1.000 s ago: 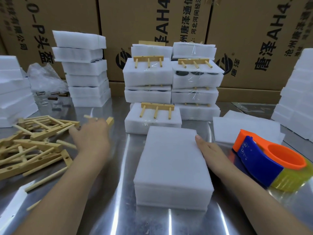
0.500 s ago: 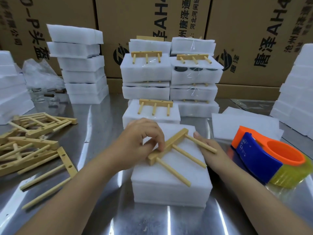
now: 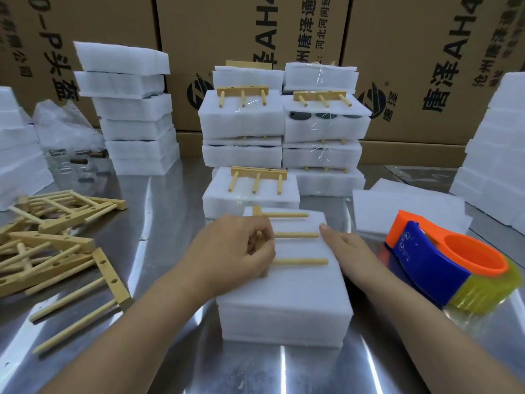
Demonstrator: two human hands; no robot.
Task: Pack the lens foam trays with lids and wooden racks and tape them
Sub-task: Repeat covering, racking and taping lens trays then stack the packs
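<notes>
A white lidded foam tray (image 3: 298,302) lies on the steel table in front of me. A wooden rack (image 3: 295,235) with three dowels lies flat on its lid, dowels pointing right. My left hand (image 3: 238,251) grips the rack's bar at the tray's left edge, fingers curled round it. My right hand (image 3: 346,248) rests flat against the tray's right side, fingers straight. An orange and blue tape dispenser (image 3: 443,260) with yellowish tape sits just right of that hand.
Loose wooden racks (image 3: 56,243) are piled at the left. Taped packs with racks (image 3: 284,123) are stacked behind the tray. Plain foam stacks (image 3: 133,109) stand at back left and at the far right (image 3: 500,155). Flat foam lids (image 3: 409,206) lie at right. Cardboard boxes line the back.
My left hand took a rack from the left pile, carried it over the tray and laid it flat on the lid, turning it so the dowels point right. My right hand stayed beside the tray.
</notes>
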